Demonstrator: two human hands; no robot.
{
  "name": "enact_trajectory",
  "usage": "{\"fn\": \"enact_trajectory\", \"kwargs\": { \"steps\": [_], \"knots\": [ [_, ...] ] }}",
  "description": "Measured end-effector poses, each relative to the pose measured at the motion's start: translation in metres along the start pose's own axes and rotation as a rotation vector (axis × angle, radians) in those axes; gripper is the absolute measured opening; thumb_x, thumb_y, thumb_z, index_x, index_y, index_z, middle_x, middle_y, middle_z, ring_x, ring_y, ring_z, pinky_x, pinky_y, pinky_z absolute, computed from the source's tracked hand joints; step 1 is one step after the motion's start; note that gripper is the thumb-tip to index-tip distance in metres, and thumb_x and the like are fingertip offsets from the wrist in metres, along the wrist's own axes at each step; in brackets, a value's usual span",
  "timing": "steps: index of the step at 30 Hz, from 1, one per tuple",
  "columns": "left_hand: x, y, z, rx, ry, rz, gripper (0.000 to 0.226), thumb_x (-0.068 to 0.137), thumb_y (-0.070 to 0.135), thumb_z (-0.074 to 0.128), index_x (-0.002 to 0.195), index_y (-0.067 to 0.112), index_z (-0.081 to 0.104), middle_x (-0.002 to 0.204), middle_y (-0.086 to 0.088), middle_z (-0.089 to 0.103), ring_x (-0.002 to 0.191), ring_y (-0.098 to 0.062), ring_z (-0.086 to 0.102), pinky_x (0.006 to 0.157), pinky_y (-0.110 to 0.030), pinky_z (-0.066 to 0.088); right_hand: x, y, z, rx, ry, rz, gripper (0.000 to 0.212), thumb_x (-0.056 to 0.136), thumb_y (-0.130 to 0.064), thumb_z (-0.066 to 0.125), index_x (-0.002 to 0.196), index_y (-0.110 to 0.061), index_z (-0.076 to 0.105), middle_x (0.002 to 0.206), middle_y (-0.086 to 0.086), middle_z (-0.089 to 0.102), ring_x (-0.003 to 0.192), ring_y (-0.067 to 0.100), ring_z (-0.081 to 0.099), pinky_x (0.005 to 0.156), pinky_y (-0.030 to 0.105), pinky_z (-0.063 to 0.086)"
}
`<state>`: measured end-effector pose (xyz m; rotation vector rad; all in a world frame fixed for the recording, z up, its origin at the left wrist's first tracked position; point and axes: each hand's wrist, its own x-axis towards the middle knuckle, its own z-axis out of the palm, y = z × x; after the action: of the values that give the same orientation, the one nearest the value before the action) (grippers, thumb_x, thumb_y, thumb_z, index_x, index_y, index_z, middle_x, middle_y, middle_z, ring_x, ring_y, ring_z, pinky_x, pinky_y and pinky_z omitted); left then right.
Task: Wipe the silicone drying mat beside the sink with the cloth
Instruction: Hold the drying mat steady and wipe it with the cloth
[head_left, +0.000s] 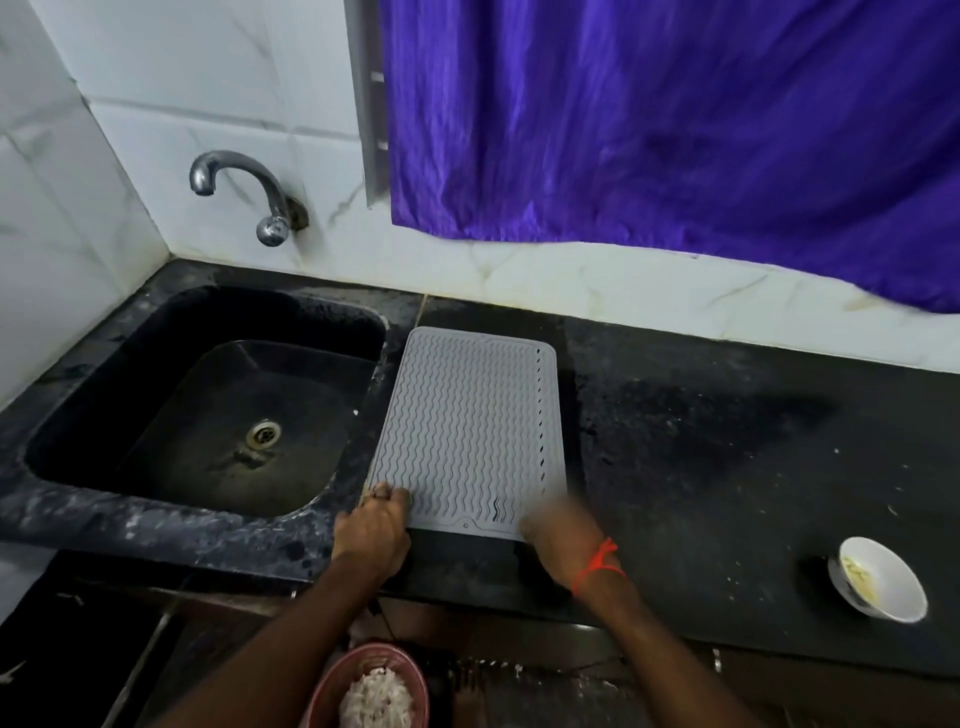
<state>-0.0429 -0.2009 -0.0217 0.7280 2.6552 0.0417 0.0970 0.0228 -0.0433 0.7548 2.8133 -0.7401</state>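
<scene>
A grey silicone drying mat (467, 426) with wavy ridges lies flat on the black counter, just right of the sink (208, 405). My left hand (374, 525) rests on the mat's near left corner, fingers curled over its edge. My right hand (561, 535), with a red thread at the wrist, is at the near right corner and blurred by motion. I cannot tell whether either hand grips the mat. No cloth is visible on the counter or in either hand.
A white bowl (883, 579) stands at the counter's near right edge. A chrome tap (244, 192) sticks out of the tiled wall above the sink. A purple curtain (675, 119) hangs at the back. A red bowl of pale stuff (374, 686) sits below the counter.
</scene>
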Motion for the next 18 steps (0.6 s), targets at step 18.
{"fn": "enact_trajectory", "kwargs": {
  "steps": [18],
  "knots": [
    [0.002, -0.019, 0.009, -0.109, -0.045, 0.063, 0.055, 0.093, 0.012, 0.044, 0.147, 0.02, 0.037, 0.157, -0.007, 0.034, 0.141, -0.029, 0.039, 0.113, -0.051, 0.035, -0.024, -0.004, 0.003, -0.062, 0.16, 0.112, 0.02, 0.089, -0.013, 0.058, 0.1, -0.014, 0.075, 0.111, 0.004, 0.067, 0.102, 0.02, 0.066, 0.092, 0.019, 0.046]
  ]
}}
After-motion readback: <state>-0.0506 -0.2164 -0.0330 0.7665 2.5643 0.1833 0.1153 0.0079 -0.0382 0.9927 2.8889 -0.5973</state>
